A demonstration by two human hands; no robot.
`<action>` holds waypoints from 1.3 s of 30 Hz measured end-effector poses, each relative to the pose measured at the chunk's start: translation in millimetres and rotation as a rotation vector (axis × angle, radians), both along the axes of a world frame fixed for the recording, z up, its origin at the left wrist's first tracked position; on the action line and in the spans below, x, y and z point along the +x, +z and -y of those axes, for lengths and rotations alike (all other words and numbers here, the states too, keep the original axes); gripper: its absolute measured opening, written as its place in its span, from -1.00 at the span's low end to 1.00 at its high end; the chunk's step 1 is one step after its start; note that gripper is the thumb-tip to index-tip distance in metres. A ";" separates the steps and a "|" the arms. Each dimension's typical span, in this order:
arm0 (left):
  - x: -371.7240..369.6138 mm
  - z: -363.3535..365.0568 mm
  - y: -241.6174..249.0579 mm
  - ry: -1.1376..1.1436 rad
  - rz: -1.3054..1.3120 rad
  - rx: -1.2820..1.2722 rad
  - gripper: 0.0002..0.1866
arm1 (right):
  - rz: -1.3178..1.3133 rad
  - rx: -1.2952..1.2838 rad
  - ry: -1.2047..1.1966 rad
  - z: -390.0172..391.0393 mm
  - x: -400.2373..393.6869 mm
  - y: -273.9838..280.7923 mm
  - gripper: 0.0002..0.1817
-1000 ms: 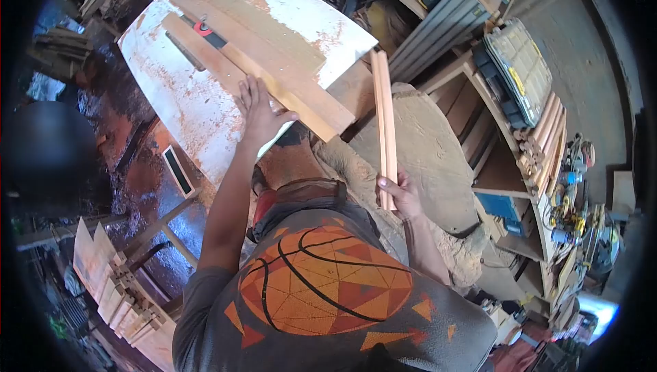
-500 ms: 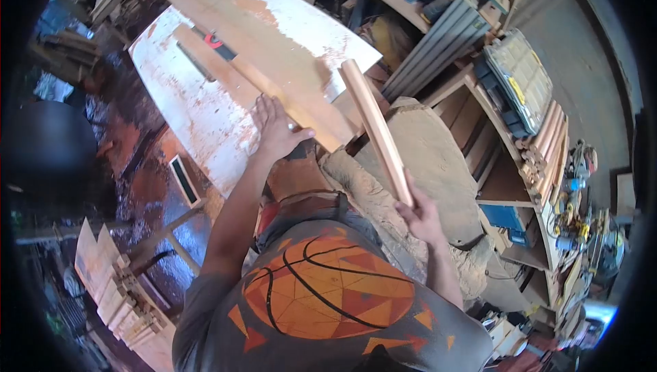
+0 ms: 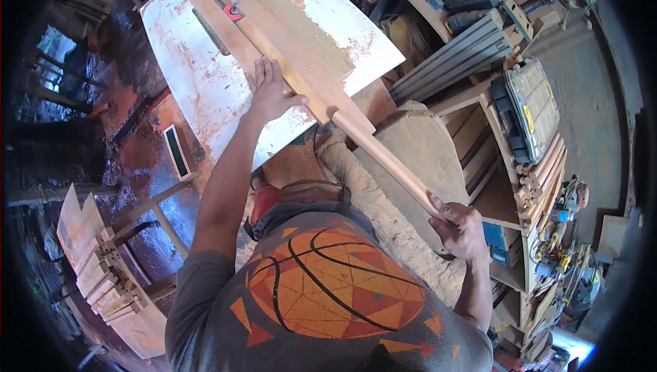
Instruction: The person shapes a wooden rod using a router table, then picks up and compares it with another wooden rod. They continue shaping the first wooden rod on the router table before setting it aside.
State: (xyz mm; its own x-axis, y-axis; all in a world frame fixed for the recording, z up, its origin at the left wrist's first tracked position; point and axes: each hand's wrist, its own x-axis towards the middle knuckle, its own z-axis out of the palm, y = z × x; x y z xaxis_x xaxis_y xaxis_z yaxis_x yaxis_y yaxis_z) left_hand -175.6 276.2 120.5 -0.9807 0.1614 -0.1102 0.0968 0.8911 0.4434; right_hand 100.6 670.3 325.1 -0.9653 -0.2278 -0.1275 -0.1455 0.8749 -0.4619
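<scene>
My right hand (image 3: 458,228) is closed around the near end of a rounded wooden rod (image 3: 393,160). The rod slants up and left, its far end meeting the near end of a yellowish wooden strip (image 3: 291,78) on the white worktable (image 3: 205,112). Over that strip lies my left hand (image 3: 270,93), fingers stretched forward and thumb out to the right along its edge. Just beyond the strip's far end is a red and black fitting (image 3: 233,12). A long flat board (image 3: 301,36) runs beside the strip on its right.
Sawdust covers the stump-like block (image 3: 410,153) below the rod. To the right stands a wooden shelf unit (image 3: 496,201) carrying a plastic organizer case (image 3: 530,105) and a stack of rods (image 3: 540,180). Grey metal bars (image 3: 448,54) lean behind. Cut boards (image 3: 102,276) sit at lower left.
My right hand has shifted right and slightly down, tilting the rod over so its far end now meets the strip. My left hand stays on the strip; the view has shifted a little.
</scene>
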 end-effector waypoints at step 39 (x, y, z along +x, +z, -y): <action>-89.7 61.3 21.9 0.015 0.153 -0.120 0.56 | -0.133 0.306 0.216 84.0 -92.8 0.6 -0.32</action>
State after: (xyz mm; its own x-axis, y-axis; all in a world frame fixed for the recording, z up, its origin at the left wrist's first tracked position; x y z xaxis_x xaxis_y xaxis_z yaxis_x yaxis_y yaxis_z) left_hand -265.3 215.0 142.4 -0.9533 0.1238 -0.2753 0.0231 0.9393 0.3423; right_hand 7.7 586.4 325.7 -0.9118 -0.3987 -0.0984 -0.3826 0.9118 -0.1493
